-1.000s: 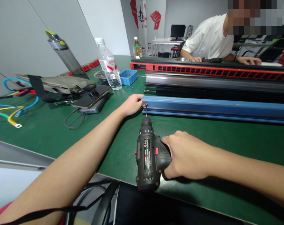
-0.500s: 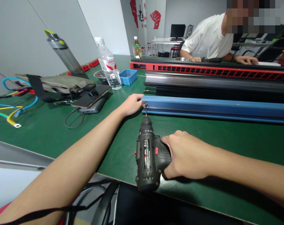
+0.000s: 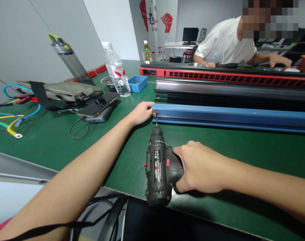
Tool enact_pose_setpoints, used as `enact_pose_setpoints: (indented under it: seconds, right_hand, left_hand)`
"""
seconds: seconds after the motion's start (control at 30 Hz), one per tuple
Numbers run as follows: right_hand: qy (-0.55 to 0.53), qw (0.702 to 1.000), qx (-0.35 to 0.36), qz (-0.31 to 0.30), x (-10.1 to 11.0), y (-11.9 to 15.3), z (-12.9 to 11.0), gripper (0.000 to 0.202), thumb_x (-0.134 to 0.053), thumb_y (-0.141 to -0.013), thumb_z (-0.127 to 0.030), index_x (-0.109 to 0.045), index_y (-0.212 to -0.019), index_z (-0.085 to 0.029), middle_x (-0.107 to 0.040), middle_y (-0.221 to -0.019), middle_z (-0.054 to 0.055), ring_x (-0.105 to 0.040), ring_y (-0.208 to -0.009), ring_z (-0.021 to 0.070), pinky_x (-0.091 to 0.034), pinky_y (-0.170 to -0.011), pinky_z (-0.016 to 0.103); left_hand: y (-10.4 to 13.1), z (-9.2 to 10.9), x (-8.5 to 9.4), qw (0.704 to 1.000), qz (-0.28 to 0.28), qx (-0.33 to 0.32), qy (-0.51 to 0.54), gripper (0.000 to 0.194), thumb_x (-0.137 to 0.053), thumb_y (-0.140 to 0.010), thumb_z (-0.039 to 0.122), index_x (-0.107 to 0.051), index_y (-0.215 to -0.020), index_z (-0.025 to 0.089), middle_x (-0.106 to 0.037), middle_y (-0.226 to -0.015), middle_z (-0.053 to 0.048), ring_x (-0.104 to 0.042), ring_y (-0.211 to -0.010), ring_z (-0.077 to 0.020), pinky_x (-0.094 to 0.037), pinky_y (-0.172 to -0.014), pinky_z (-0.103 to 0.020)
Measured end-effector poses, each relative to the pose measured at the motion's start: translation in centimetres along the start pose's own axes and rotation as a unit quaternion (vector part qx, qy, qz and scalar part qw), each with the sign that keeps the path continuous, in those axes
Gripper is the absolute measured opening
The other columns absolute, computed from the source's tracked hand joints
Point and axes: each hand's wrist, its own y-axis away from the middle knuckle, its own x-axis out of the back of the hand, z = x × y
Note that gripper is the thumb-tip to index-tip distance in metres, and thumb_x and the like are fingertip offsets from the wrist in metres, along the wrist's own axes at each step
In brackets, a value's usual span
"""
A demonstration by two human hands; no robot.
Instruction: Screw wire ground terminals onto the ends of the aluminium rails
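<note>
My right hand (image 3: 199,167) is closed round the grip of a black cordless drill (image 3: 158,170), which points away from me. The bit of the drill reaches the near left end of a long blue metal profile (image 3: 218,113) lying on the green table. A small screw or fitting seems to sit at the bit's tip, too small to make out. At that same end, my left hand (image 3: 141,113) grips the profile, its thumb and fingertips partly hidden by the edge.
Behind the blue profile lie a dark metal profile (image 3: 192,86) and a red slotted strip (image 3: 210,76). To the left are a phone (image 3: 102,103), a bag (image 3: 64,89), a plastic bottle (image 3: 117,72) and a blue bin (image 3: 137,83). A co-worker (image 3: 223,43) sits opposite.
The co-worker's hand on the right has lifted and shifted slightly. My hands, the drill and the blue profile stay in nearly the same place.
</note>
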Motion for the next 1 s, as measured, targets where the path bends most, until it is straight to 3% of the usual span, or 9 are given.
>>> enact_pose_setpoints:
  seconds: [0.33,0.8,1.0]
  right_hand:
    - [-0.001,1.000,0.000,0.002,0.20,0.08,-0.04,0.031,-0.075,-0.061,-0.045,-0.069,-0.078,-0.020,-0.067,-0.066,0.003,-0.053,-0.052,0.0165,-0.032,-0.047,0.028]
    - [-0.008,1.000,0.004,0.003,0.27,0.10,-0.05,0.032,-0.074,-0.061,-0.043,-0.071,-0.082,-0.019,-0.069,-0.068,0.005,-0.058,-0.055,0.0190,-0.034,-0.047,0.028]
    - [0.015,1.000,0.011,0.023,-0.16,0.16,-0.24,0.037,-0.072,-0.063,-0.045,-0.069,-0.087,-0.018,-0.071,-0.074,0.008,-0.064,-0.059,0.0227,-0.034,-0.048,0.029]
  left_hand:
    - [0.13,-0.16,0.09,1.000,-0.003,0.000,0.005,0.017,-0.049,-0.074,0.031,-0.053,-0.065,0.016,-0.054,-0.068,0.003,-0.049,-0.071,-0.0137,-0.040,-0.069,-0.024]
    - [0.45,-0.48,0.29,1.000,-0.006,0.000,0.013,0.019,-0.061,-0.069,0.032,-0.051,-0.065,0.017,-0.053,-0.066,0.002,-0.050,-0.068,-0.0144,-0.039,-0.064,-0.025]
    - [0.20,-0.66,-0.16,0.997,0.045,0.010,-0.066,0.018,-0.056,-0.074,0.033,-0.058,-0.069,0.016,-0.056,-0.068,0.001,-0.050,-0.070,-0.0149,-0.036,-0.066,-0.025]
